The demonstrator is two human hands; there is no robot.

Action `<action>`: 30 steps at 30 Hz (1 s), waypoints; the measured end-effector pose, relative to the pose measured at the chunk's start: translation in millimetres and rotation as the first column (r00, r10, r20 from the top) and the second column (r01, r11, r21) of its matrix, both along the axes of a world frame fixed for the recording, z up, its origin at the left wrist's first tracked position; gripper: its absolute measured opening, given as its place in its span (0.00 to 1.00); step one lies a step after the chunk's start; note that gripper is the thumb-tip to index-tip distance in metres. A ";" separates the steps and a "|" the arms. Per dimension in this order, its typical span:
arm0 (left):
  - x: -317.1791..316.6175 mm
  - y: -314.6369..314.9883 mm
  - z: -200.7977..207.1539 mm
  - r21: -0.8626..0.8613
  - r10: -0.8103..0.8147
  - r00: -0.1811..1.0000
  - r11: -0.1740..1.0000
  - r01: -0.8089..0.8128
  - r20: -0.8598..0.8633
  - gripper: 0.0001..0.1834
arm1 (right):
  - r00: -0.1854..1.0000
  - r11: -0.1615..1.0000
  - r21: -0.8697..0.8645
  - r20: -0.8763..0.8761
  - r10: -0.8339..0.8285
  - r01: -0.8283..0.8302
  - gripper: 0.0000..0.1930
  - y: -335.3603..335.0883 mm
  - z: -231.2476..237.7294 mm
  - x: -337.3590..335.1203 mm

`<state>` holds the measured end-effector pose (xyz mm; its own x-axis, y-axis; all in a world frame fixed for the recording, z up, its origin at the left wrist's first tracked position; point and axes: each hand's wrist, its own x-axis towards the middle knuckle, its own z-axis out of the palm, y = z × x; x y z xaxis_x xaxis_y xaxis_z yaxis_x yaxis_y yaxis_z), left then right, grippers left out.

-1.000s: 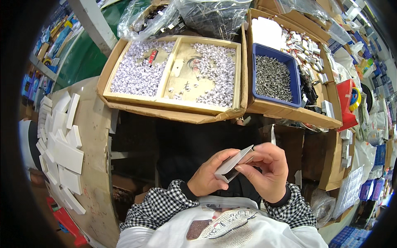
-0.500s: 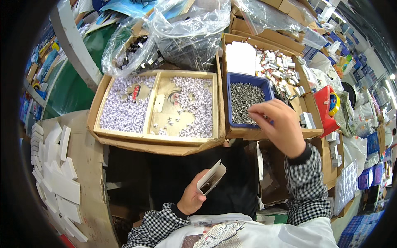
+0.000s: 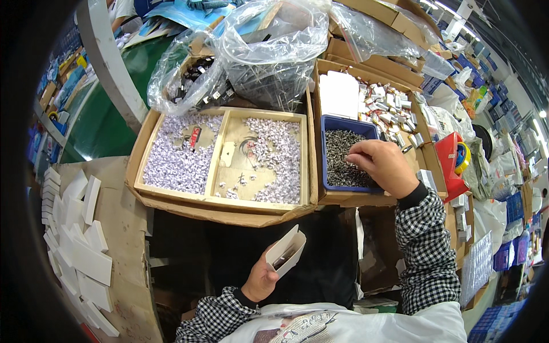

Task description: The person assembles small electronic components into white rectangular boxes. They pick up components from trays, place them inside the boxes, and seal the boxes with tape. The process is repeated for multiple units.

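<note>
My left hand (image 3: 260, 282) is closed round a small white carton (image 3: 293, 243), tilted, with its mouth facing up. Something dark lies inside the carton, too small to name. Over a blue plastic bin (image 3: 324, 166) at the right, my right hand (image 3: 390, 168) has its fingertips pinched together. They are at the heap of small metal screw-like parts (image 3: 338, 150) that fills the bin. Whether a part sits between those fingertips is hidden.
Left of the bin, a two-part wooden tray (image 3: 220, 154) holds tiny white pieces. Flat white cartons (image 3: 91, 257) lie at far left. Behind stand clear bags (image 3: 274, 57) of dark parts. Small white-and-silver pieces (image 3: 394, 106) fill a cardboard box, near a red tape dispenser (image 3: 449, 166).
My right hand has lowered toward the metal parts, its fingertips now at the heap. The carton in my left hand has turned slightly. The whole view has shifted a little.
</note>
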<state>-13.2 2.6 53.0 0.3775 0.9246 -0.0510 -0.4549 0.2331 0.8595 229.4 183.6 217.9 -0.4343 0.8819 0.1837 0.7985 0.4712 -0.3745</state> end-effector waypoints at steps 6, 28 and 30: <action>1.8 -0.3 -4.3 0.005 0.000 0.998 1.000 0.000 -0.055 0.60 | 0.991 0.998 0.023 -0.123 -0.047 0.050 0.07 -8.5 7.0 -3.4; -6.0 5.3 6.4 0.039 -0.030 0.999 0.999 0.029 0.027 0.58 | 0.877 0.875 -0.079 -0.111 0.468 -0.477 0.05 -13.9 19.5 -94.2; -8.8 3.5 6.2 0.029 -0.041 0.999 0.999 0.041 -0.003 0.58 | 0.899 0.898 -0.044 -0.025 0.437 -0.438 0.05 11.6 17.1 -102.2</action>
<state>-22.0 6.1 59.2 0.4149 0.9095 -0.0258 -0.4431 0.2268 0.8673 127.2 195.2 234.9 -0.7761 0.6111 0.1554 0.5102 0.7535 -0.4147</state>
